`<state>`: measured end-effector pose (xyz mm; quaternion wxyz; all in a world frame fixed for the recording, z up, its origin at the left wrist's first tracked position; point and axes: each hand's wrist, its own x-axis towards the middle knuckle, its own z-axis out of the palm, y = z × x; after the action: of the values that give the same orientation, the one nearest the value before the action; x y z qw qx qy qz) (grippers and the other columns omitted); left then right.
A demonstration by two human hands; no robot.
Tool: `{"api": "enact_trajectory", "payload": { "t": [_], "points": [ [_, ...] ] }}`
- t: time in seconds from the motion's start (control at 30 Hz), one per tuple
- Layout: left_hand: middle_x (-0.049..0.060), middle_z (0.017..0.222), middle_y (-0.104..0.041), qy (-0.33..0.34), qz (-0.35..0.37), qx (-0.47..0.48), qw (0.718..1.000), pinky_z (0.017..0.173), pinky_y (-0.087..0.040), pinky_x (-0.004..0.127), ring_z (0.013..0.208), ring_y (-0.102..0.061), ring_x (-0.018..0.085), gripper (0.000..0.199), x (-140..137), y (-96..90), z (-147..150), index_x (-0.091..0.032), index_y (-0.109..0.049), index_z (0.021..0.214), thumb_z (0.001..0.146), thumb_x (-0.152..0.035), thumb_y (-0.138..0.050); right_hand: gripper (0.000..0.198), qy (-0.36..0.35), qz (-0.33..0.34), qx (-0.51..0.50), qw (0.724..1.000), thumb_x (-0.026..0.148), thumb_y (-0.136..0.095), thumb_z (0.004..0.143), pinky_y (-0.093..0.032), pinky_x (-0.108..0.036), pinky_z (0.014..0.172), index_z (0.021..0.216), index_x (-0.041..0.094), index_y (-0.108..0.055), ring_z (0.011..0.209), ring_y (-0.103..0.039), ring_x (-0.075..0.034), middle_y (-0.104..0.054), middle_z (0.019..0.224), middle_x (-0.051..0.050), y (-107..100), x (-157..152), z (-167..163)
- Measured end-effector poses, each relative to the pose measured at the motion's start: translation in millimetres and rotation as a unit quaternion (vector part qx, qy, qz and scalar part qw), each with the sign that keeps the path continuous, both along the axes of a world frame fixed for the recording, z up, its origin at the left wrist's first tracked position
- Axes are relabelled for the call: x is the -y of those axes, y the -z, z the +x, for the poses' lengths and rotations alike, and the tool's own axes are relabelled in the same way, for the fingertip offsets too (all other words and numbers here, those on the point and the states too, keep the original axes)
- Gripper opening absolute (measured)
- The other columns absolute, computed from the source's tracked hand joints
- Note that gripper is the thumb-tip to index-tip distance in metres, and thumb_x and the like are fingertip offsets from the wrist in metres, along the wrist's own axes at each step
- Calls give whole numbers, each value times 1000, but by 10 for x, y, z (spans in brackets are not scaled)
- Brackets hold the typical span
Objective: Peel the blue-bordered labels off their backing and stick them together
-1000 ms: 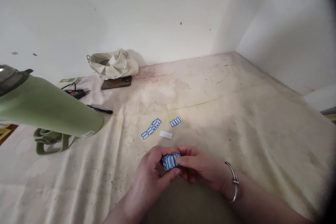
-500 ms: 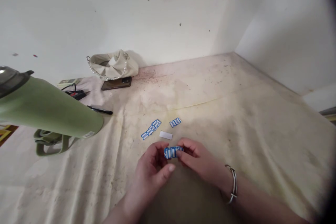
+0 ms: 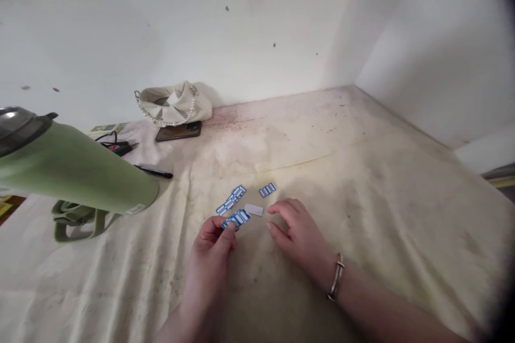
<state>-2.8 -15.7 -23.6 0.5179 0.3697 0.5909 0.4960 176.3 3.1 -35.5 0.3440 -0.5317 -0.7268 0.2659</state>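
Note:
Between its thumb and fingers, my left hand (image 3: pixel 215 244) pinches a bunch of small blue-and-white label pieces (image 3: pixel 240 217). My right hand (image 3: pixel 295 228) hovers to the right with thumb and fingers apart, holding nothing; a silver bangle is on its wrist. Just left of its fingertips lies a plain white strip (image 3: pixel 254 209). Beyond that is a short piece with several blue-edged white bars (image 3: pixel 267 189). A longer cluster of the same blue-edged labels (image 3: pixel 232 199) lies beyond my left hand, partly overlapping. What the labels say is too small to read.
A large green tumbler (image 3: pixel 88 166) leans in at the left, above a green strap (image 3: pixel 78 220). Behind it are a black pen (image 3: pixel 155 172), a dark cable (image 3: pixel 117 146), a phone (image 3: pixel 179 131) and a white pearl-chained bag (image 3: pixel 177 104). Wrinkled beige cloth (image 3: pixel 362 187) covers the table up to the walls.
My right hand has let go of the bunch of labels and moved slightly right, opening. My left hand has closed on the bunch and carried it left.

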Motion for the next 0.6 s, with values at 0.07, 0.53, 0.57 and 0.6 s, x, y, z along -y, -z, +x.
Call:
{"api": "enact_trajectory", "payload": {
  "t": [0.07, 0.53, 0.57, 0.6],
  "points": [
    [-5, 62, -51, -47, 6, 46, 998, 51, -34, 18, 52, -42, 7, 17, -14, 30, -7, -19, -55, 75, 73, -31, -66, 23, 12, 1, 48, 999, 19, -56, 78, -39, -37, 87, 101, 18, -58, 96, -49, -23, -60, 99, -7, 32, -48, -43],
    [-4, 62, -51, 115, 3, -126, 985, 53, -31, 21, 58, -42, 11, 12, 69, -94, 149, -18, -55, 70, 76, -27, -60, 6, 18, -13, 134, 991, 21, -62, 76, -37, -31, 72, 78, 20, -56, 84, -51, -21, -59, 87, -4, 60, -282, -207],
    [-4, 63, -51, 116, 0, -132, 984, 53, -31, 21, 58, -42, 11, 12, 70, -97, 145, -18, -54, 71, 76, -28, -59, 6, 16, -14, 127, 992, 20, -61, 75, -37, -31, 72, 76, 20, -56, 83, -51, -21, -59, 85, -4, 58, -285, -212],
    [-4, 62, -50, 117, -4, -137, 984, 54, -31, 21, 58, -41, 11, 12, 70, -96, 138, -18, -54, 71, 77, -28, -59, 6, 15, -13, 119, 993, 19, -61, 75, -36, -30, 71, 74, 20, -55, 83, -51, -21, -59, 84, -4, 57, -284, -216]
  ]
}}
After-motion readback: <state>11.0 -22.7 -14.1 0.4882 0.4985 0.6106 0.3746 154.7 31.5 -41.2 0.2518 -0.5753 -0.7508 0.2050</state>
